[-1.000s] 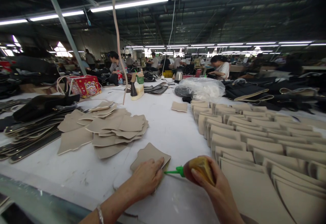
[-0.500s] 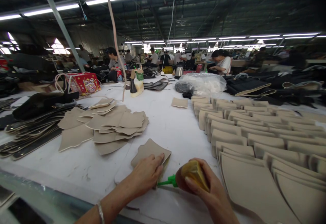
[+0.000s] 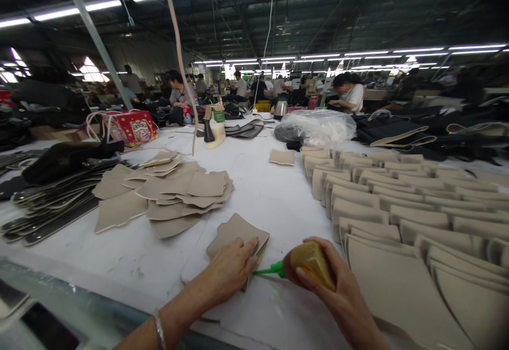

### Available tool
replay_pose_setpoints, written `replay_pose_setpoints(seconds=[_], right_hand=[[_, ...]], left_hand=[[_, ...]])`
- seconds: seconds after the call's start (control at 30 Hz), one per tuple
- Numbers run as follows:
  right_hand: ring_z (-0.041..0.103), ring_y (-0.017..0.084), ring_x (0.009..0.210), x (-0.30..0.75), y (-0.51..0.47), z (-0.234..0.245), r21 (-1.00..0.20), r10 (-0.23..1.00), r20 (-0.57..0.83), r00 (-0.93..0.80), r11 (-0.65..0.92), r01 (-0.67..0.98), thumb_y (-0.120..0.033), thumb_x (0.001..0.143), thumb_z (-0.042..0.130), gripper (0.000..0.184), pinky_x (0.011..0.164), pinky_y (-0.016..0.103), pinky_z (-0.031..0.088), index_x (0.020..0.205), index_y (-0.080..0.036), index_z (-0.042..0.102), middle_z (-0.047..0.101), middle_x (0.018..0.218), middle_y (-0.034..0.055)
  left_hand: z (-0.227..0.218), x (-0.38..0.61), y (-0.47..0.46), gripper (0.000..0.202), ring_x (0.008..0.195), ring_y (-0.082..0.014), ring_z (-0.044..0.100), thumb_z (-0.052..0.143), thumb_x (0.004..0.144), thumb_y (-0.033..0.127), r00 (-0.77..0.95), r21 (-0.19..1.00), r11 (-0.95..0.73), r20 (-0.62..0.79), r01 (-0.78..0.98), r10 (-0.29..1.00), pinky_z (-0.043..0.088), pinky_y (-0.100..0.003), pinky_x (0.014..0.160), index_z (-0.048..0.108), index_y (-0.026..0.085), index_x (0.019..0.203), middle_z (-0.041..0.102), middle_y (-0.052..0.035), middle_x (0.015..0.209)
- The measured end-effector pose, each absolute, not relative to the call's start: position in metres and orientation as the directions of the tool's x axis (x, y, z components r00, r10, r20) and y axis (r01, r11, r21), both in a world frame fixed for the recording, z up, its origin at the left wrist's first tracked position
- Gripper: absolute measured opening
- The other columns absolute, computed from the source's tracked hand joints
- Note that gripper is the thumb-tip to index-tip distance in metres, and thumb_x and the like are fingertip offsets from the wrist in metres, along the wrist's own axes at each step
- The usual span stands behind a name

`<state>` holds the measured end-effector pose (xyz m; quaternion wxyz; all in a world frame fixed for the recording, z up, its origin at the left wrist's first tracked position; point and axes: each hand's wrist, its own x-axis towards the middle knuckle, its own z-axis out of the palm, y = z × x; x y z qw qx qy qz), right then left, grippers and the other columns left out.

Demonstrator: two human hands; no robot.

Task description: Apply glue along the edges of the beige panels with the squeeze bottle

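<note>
Beige piece (image 3: pixel 230 230) lay on the near side of the counter (image 3: pixel 274 196), a green nozzle (image 3: pixel 270 270) at its right edge.
The left hand (image 3: pixel 231 267) rested on it, fingers extended, though whether it pinched an edge could not be told; the right hand (image 3: pixel 333 280) curled around an amber bottle (image 3: pixel 308 265). Good handling seemed to call for steady pressure on the piece, the nozzle kept low, a light, even squeeze, and fingertips clear of the tip.

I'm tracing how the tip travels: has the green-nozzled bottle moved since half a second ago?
Yes, slightly. Judged against the loose pile of beige pieces, the bottle in the right hand has shifted away from the person and rightward.
</note>
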<state>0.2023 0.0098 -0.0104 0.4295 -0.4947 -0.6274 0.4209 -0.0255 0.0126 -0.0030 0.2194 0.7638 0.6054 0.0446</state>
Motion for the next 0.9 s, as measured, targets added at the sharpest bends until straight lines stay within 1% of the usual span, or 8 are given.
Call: replay_pose_setpoints(seconds=[0.07,0.2,0.37,0.57,0.77,0.9], right_hand=[[0.059,0.021,0.077,0.2002,0.0075,-0.0099,-0.958,0.985,0.127,-0.115,0.152,0.243,-0.047,0.072,0.07,0.046,0.071,0.028,0.045,0.108,-0.025,0.05,0.061,0.088,-0.0014],[0.058,0.02,0.075,0.1977,0.0044,-0.0088,-0.98,0.982,0.1,-0.16,0.125,0.158,-0.046,0.073,0.068,0.044,0.07,0.028,0.044,0.107,-0.025,0.05,0.061,0.085,-0.0026],[0.058,0.022,0.08,0.2012,0.0089,-0.0088,-0.967,0.988,0.114,-0.103,0.134,0.216,-0.046,0.072,0.069,0.045,0.074,0.03,0.043,0.107,-0.024,0.05,0.061,0.089,-0.0005],[0.059,0.021,0.077,0.201,0.0104,-0.0099,-0.986,0.976,0.098,-0.193,0.121,0.113,-0.044,0.073,0.068,0.04,0.071,0.029,0.045,0.104,-0.023,0.053,0.061,0.083,-0.001],[0.06,0.022,0.079,0.2022,0.0124,-0.0111,-0.974,0.987,0.118,-0.112,0.137,0.182,-0.045,0.072,0.07,0.043,0.072,0.029,0.046,0.106,-0.023,0.052,0.062,0.087,-0.0002],[0.059,0.021,0.076,0.1955,0.0046,-0.0082,-0.981,0.986,0.096,-0.133,0.117,0.156,-0.046,0.072,0.068,0.043,0.07,0.029,0.046,0.105,-0.024,0.052,0.062,0.085,-0.0014]], left_hand=[[-0.003,-0.0255,0.0123,0.048,0.094,-0.0247,0.059,0.024,0.095,0.035,0.264,0.389,-0.17,-0.201,0.905,0.943,0.044,-0.037,0.085,0.039,0.023,0.139,0.058,-0.0092,0.104],[-0.0031,-0.026,0.0119,0.047,0.094,-0.0241,0.058,0.025,0.095,0.034,0.263,0.386,-0.172,-0.197,0.907,0.944,0.044,-0.037,0.086,0.038,0.023,0.139,0.058,-0.0088,0.104],[-0.0033,-0.0257,0.0115,0.047,0.094,-0.0225,0.058,0.022,0.096,0.037,0.264,0.386,-0.174,-0.195,0.906,0.945,0.043,-0.034,0.086,0.037,0.024,0.139,0.057,-0.0085,0.105],[-0.0049,-0.0254,0.0116,0.047,0.093,-0.0229,0.058,0.023,0.096,0.037,0.259,0.379,-0.169,-0.199,0.91,0.945,0.042,-0.034,0.086,0.037,0.024,0.139,0.056,-0.0088,0.104],[-0.0017,-0.0241,0.0105,0.046,0.091,-0.0215,0.058,0.022,0.097,0.037,0.253,0.372,-0.162,-0.212,0.914,0.944,0.043,-0.033,0.083,0.037,0.025,0.139,0.055,-0.0082,0.104],[-0.0001,-0.0238,0.0099,0.047,0.092,-0.0222,0.058,0.022,0.096,0.037,0.253,0.38,-0.157,-0.217,0.911,0.943,0.042,-0.034,0.085,0.037,0.025,0.139,0.056,-0.0087,0.105]])
